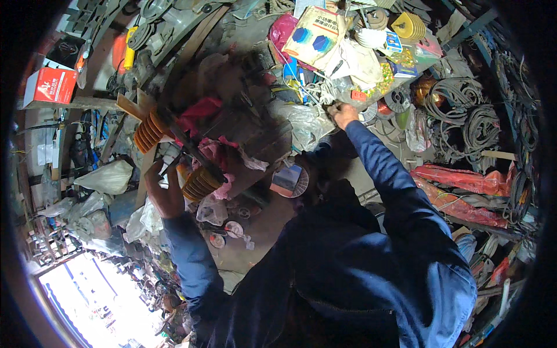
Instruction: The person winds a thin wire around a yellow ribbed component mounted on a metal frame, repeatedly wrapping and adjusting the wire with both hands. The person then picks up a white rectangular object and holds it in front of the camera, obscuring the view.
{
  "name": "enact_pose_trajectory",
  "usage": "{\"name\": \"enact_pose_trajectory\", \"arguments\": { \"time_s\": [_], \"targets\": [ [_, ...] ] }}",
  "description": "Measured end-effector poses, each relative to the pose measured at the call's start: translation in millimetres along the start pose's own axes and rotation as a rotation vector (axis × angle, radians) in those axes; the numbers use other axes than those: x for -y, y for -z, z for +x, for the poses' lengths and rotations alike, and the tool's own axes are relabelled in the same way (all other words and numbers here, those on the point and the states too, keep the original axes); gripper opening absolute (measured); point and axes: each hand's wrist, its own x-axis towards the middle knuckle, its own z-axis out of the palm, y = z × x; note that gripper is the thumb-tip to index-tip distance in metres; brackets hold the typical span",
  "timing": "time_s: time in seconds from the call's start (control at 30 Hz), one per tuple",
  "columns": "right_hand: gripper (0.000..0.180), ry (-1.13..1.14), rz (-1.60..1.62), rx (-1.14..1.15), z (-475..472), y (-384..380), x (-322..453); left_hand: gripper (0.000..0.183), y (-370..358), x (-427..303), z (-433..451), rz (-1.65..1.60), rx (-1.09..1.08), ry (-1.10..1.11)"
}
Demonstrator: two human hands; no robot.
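Observation:
My left hand (166,191) is raised at the left, its fingers around a dark, thin tool whose kind I cannot tell. Beside it are orange-brown ribbed formers (150,130), with another ribbed one (202,185) at the lower end of a dark bar (187,141). My right hand (343,114) reaches to the edge of the cluttered bench, its fingers curled near a bundle of pale cord (324,91) and a clear plastic bag (304,124). Whether it grips anything is hidden. A red block (358,95) lies just beyond it.
A worn book (315,37) and yellow ribbed formers (408,26) lie on the bench. Coiled cables (481,126) and red wrapped bundles (465,187) fill the right side. A red and white box (52,87) stands on a shelf at left. Wire spools (234,229) lie on the floor.

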Motion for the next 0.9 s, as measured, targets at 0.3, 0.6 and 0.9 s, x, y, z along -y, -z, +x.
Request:
{"name": "enact_pose_trajectory", "arguments": {
  "time_s": [0.3,0.6,0.9],
  "targets": [
    [0.026,0.120,-0.083,-0.051,12,-19,42,0.017,23,-54,-78,0.021,-0.340,0.170],
    [0.017,0.640,-0.092,-0.421,-98,102,138,0.026,-56,-133,-104,-1.067,0.642,0.653],
    [0.013,0.858,-0.319,-0.307,-310,116,186,0.020,-103,-158,-132,-1.642,1.177,0.703]
  ]
}}
